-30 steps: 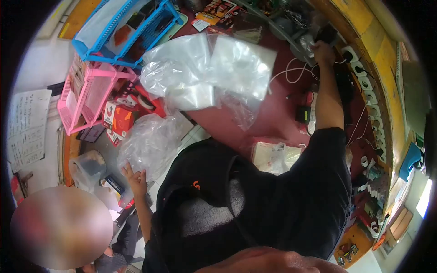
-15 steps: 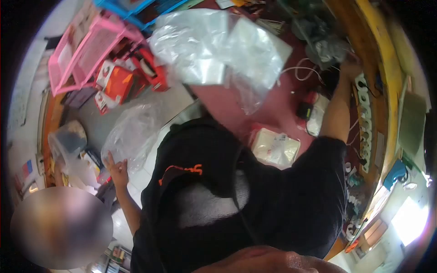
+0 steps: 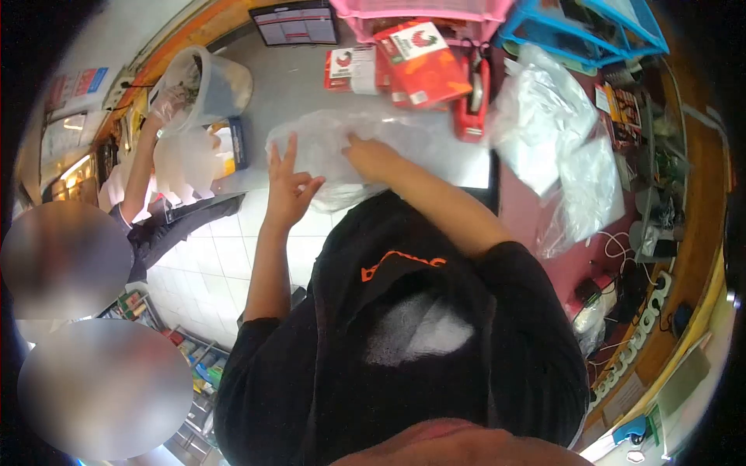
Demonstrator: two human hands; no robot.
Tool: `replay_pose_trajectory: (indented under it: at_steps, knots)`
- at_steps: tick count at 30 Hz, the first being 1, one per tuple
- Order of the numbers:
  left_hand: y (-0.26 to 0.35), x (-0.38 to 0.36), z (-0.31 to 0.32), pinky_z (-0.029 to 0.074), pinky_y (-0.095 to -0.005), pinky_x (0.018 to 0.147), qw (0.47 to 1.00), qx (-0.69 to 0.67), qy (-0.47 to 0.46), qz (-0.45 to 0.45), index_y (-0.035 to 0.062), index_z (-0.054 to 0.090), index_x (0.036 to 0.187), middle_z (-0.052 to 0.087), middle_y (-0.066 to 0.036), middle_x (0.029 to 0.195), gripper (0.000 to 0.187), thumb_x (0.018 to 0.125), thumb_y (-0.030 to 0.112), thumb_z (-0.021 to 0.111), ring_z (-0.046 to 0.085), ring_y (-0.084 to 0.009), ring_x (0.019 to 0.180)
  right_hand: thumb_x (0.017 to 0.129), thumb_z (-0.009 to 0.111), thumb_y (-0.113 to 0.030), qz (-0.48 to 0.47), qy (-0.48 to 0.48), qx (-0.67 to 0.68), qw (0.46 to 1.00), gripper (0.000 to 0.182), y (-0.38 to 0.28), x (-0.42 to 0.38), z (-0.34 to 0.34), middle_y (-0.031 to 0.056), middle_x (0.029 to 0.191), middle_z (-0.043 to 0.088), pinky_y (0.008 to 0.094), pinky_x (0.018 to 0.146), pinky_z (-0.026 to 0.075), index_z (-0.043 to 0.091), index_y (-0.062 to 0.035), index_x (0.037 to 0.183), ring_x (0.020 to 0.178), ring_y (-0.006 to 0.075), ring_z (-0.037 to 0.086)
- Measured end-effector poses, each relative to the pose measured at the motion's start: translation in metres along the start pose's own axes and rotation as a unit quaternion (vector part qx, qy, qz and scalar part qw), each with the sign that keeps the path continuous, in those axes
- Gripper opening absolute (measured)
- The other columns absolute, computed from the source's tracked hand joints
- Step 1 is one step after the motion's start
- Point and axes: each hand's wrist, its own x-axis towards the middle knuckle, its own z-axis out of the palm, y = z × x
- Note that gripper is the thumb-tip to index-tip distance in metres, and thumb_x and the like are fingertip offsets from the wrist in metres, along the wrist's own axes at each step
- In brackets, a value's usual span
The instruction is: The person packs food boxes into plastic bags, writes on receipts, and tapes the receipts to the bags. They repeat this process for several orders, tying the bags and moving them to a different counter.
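Observation:
A clear plastic bag (image 3: 318, 128) lies spread over the grey counter in front of me, its lower part hanging past the edge. My left hand (image 3: 294, 190) is at its left side, index and middle fingers raised and spread, thumb apart. From the right, my right hand (image 3: 373, 159) reaches onto the bag, thumb and fingertips drawn together on the thin film. How much film lies between those fingertips is hard to see.
Red boxes (image 3: 431, 70) and a red stapler-like tool (image 3: 472, 101) lie behind the bag, before a pink basket (image 3: 427, 9). More plastic bags (image 3: 544, 116) are at right. Left, another person's hand (image 3: 167, 105) is at a translucent bucket (image 3: 225, 85). A power strip (image 3: 645, 318) runs along the right.
My view has turned left toward the grey counter. My right hand has come from the cluttered right side onto the clear bag. My left hand keeps its two raised fingers.

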Motion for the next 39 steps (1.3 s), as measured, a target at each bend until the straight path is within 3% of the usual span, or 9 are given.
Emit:
replay_pose_trajectory:
  at_steps: [6, 13, 16, 21, 26, 31, 34, 36, 39]
  knots:
    - [-0.088, -0.01, -0.011, 0.012, -0.0654, 0.11, 0.995, 0.075, 0.024, -0.058, 0.0046, 0.066, 0.062, 0.025, -0.017, 0.155, 0.031, 0.079, 0.03, 0.074, 0.014, -0.055, 0.138, 0.076, 0.071, -0.035, 0.132, 0.256, -0.234, 0.928, 0.057, -0.033, 0.023, -0.105, 0.0203, 0.119, 0.055, 0.05, 0.091, 0.044, 0.054, -0.0036, 0.121, 0.115, 0.0377, 0.051]
    - [-0.106, 0.004, -0.022, 0.01, -0.0638, 0.111, 0.952, 0.217, -0.179, -0.123, 0.0083, 0.068, 0.087, 0.042, -0.015, 0.144, 0.033, 0.077, 0.039, 0.072, 0.029, -0.0438, 0.136, 0.054, 0.084, -0.055, 0.545, 0.134, -0.292, 0.774, 0.13, 0.007, 0.075, -0.162, 0.0259, 0.139, 0.038, 0.0555, 0.102, 0.034, 0.009, -0.0126, 0.151, 0.128, 0.043, 0.038]
    - [-0.106, 0.018, -0.028, 0.024, -0.0603, 0.106, 0.959, 0.172, -0.207, -0.091, 0.0093, 0.063, 0.102, 0.057, -0.01, 0.121, 0.036, 0.076, 0.032, 0.072, 0.049, -0.0321, 0.12, 0.057, 0.083, -0.051, 0.528, 0.126, -0.277, 0.793, 0.125, 0.01, 0.071, -0.169, 0.0261, 0.137, 0.039, 0.0561, 0.101, 0.036, 0.008, -0.0187, 0.152, 0.126, 0.0429, 0.04]
    - [-0.141, 0.042, -0.028, 0.036, -0.0514, 0.094, 0.976, 0.184, 0.117, 0.002, 0.0103, 0.063, 0.099, 0.059, -0.007, 0.113, 0.027, 0.074, 0.018, 0.068, 0.058, -0.0258, 0.104, 0.055, 0.082, -0.03, 0.334, 0.189, -0.18, 0.906, 0.12, -0.019, 0.044, -0.161, 0.0261, 0.136, 0.039, 0.0469, 0.106, 0.035, 0.01, -0.0116, 0.15, 0.128, 0.038, 0.04]
    - [-0.188, 0.089, 0.009, 0.046, -0.0443, 0.078, 0.986, 0.126, -0.051, -0.092, 0.0098, 0.065, 0.098, 0.065, -0.01, 0.096, 0.025, 0.074, 0.016, 0.063, 0.064, -0.0281, 0.087, 0.055, 0.087, -0.019, 0.072, 0.262, 0.245, 0.931, 0.118, -0.06, 0.081, -0.055, 0.0205, 0.141, 0.03, 0.0414, 0.112, 0.025, 0.012, 0.0039, 0.144, 0.133, 0.0302, 0.031]
    - [-0.277, 0.146, 0.012, 0.05, -0.0438, 0.066, 0.957, 0.014, -0.285, -0.057, 0.0061, 0.069, 0.088, 0.067, -0.015, 0.076, 0.018, 0.073, 0.009, 0.059, 0.065, -0.0322, 0.08, 0.054, 0.088, -0.028, 0.086, 0.286, 0.051, 0.953, 0.114, -0.02, 0.121, 0.078, 0.0193, 0.129, 0.038, 0.046, 0.101, 0.035, 0.02, -0.0039, 0.143, 0.12, 0.0342, 0.04]
    - [-0.288, 0.161, -0.032, 0.05, -0.0431, 0.065, 0.973, 0.099, -0.207, -0.036, 0.0043, 0.068, 0.077, 0.065, -0.015, 0.069, 0.011, 0.076, 0.007, 0.057, 0.065, -0.0304, 0.076, 0.052, 0.087, -0.032, 0.143, 0.263, -0.089, 0.95, 0.111, -0.022, 0.134, 0.094, 0.0199, 0.121, 0.042, 0.0496, 0.094, 0.039, 0.027, -0.0111, 0.143, 0.111, 0.0374, 0.044]
    - [-0.287, 0.15, -0.059, 0.05, -0.0416, 0.065, 0.988, -0.066, 0.034, -0.137, 0.0018, 0.066, 0.083, 0.066, -0.012, 0.069, 0.012, 0.081, 0.013, 0.063, 0.064, -0.0268, 0.07, 0.052, 0.085, -0.034, 0.136, 0.21, -0.176, 0.952, 0.1, -0.042, 0.131, 0.082, 0.0215, 0.122, 0.041, 0.0528, 0.095, 0.038, 0.037, -0.0165, 0.139, 0.111, 0.0408, 0.043]
    - [-0.196, 0.129, -0.103, 0.049, -0.0406, 0.08, 0.939, -0.273, 0.039, -0.205, -0.003, 0.059, 0.106, 0.066, -0.015, 0.094, 0.043, 0.079, 0.026, 0.074, 0.063, -0.0271, 0.088, 0.054, 0.085, -0.035, 0.181, 0.235, -0.163, 0.941, 0.096, -0.057, 0.13, 0.081, 0.021, 0.122, 0.041, 0.0524, 0.096, 0.037, 0.041, -0.0159, 0.137, 0.113, 0.0407, 0.042]
